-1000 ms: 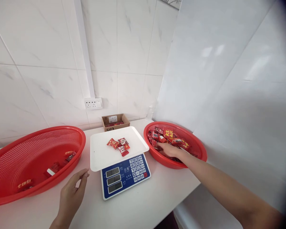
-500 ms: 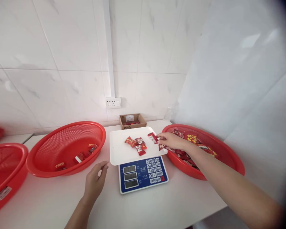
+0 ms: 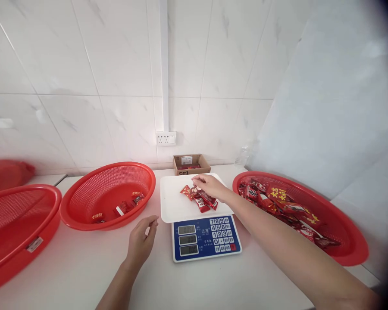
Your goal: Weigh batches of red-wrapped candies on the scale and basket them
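A white weighing tray [image 3: 173, 206] sits on a blue electronic scale [image 3: 207, 239] at the centre of the white counter. A small pile of red candy packets [image 3: 202, 201] lies on the tray. My right hand [image 3: 210, 185] hovers palm-down over that pile, fingers stretched to the left and touching the packets, with nothing gripped. To the right, a red mesh basket [image 3: 349, 254] holds several more red packets [image 3: 278, 198]. My left hand [image 3: 141, 241] rests on the counter left of the scale, loosely open and holding nothing.
A second red basket [image 3: 84, 215] left of the scale holds a few packets. Part of a third red basket [image 3: 6, 254] shows at the far left. A small cardboard box [image 3: 191, 163] stands behind the scale under a wall socket [image 3: 166, 138]. Tiled walls close in behind and to the right.
My right hand lifted packets out of the right basket, carried them left over the tray and let them go onto the pile. The view has swung left. My left hand has stayed by the scale.
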Demonstrator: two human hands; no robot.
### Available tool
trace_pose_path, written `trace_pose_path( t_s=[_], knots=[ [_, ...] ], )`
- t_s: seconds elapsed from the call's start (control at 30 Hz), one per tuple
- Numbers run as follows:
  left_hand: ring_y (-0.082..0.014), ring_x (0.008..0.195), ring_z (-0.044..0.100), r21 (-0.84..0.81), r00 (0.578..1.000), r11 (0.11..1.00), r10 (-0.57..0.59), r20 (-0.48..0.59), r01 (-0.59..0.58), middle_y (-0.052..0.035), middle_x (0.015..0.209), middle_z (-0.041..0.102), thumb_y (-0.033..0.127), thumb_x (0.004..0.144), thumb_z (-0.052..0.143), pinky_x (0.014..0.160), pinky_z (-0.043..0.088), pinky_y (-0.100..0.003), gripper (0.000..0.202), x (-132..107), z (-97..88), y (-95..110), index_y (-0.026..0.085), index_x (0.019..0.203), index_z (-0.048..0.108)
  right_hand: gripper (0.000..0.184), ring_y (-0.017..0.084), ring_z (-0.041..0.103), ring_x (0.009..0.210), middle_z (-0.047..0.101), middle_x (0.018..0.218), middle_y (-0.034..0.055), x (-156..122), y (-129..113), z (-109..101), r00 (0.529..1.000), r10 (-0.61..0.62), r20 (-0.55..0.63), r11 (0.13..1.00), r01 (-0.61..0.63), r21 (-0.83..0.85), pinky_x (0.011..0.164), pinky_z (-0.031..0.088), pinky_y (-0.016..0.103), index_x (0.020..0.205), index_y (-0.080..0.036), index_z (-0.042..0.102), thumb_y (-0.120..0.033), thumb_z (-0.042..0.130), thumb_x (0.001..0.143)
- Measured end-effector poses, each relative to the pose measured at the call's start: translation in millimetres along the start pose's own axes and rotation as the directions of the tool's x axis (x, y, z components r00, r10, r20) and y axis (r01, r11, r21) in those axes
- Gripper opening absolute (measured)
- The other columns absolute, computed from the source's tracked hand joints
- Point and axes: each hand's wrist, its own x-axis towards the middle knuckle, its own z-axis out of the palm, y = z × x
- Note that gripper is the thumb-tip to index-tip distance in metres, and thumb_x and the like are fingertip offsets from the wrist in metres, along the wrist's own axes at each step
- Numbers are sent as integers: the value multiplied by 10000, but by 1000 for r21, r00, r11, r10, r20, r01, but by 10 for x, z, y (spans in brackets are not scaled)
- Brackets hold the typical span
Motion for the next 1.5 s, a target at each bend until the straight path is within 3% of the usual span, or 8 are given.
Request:
trace_pose_path(
  t_s=[0.17, 0.37, 0.53, 0.7, 0.97, 1.1, 1.27, 1.5],
  knots=[
    [-162, 770, 669, 2, 1000, 1000, -2, 2, 2, -51, 848, 704, 301, 866, 471, 670, 545, -260, 211, -21, 8, -33, 189, 925, 640, 265, 205, 597, 933, 677, 1008, 48, 55, -13, 82, 998, -61, -35, 965, 50, -256, 824, 421, 297, 923, -209, 654, -376, 457, 864],
    [-163, 765, 667, 0, 1000, 1000, 13, 2, -13, -53, 834, 700, 309, 872, 462, 677, 541, -264, 222, -24, 16, -36, 190, 923, 641, 379, 204, 572, 1031, 632, 1137, 84, 137, 139, -104, 990, 7, -139, 967, -42, -252, 865, 418, 303, 1122, -181, 592, -408, 384, 900],
    [-162, 766, 663, 1, 1000, 1000, 12, 9, -12, -54, 837, 701, 297, 871, 461, 668, 540, -262, 216, -20, 8, -14, 189, 932, 637, 646, 270, 282, 1330, 335, 1451, 131, -4, 175, -51, 999, -3, 40, 949, 16, -316, 1061, 252, 415, 1370, -181, 400, -561, 430, 848],
    [-161, 759, 664, 13, 1000, 1000, 19, 20, -19, -50, 830, 699, 302, 874, 453, 674, 538, -265, 221, -31, 19, -29, 194, 930, 637, 823, 394, -60, 1366, 64, 1537, 66, -237, 81, 274, 958, -9, 286, 880, 143, -453, 1001, 31, 683, 1415, -347, 305, -745, 463, 713],
    [-160, 773, 662, -2, 1000, 1000, 0, 28, 0, -50, 843, 697, 298, 875, 454, 686, 542, -268, 214, -42, 22, -60, 194, 936, 632, 628, 309, 148, 1372, 266, 1493, 42, -203, 186, 243, 963, -133, 233, 880, 223, -420, 1077, 139, 536, 1358, -326, 422, -522, 550, 776],
    [-166, 770, 659, 3, 1000, 1000, -4, 27, 4, -56, 843, 696, 311, 878, 445, 675, 543, -276, 227, -39, 19, -57, 197, 931, 633, 530, 233, 338, 1304, 409, 1414, 60, -310, 274, -121, 986, -166, -23, 945, 153, -290, 1073, 262, 387, 1310, -233, 482, -465, 475, 833],
    [-169, 762, 661, 4, 1000, 1000, 0, 17, 0, -60, 834, 700, 323, 875, 450, 663, 544, -273, 236, -27, 7, -11, 192, 927, 640, 337, 244, 543, 1104, 606, 1201, 63, -644, 563, -682, 968, 82, -237, 935, -158, -319, 958, 398, 355, 1109, -221, 592, -359, 470, 827],
    [-162, 726, 668, 10, 1000, 1000, 29, -3, -29, -47, 788, 701, 339, 865, 461, 625, 536, -246, 233, -4, -13, 71, 196, 899, 642, 154, 242, 640, 811, 698, 854, 48, -1189, 1092, -998, 911, 405, -80, 817, -400, -416, 729, 469, 339, 784, -243, 627, -296, 482, 795]
  ],
)
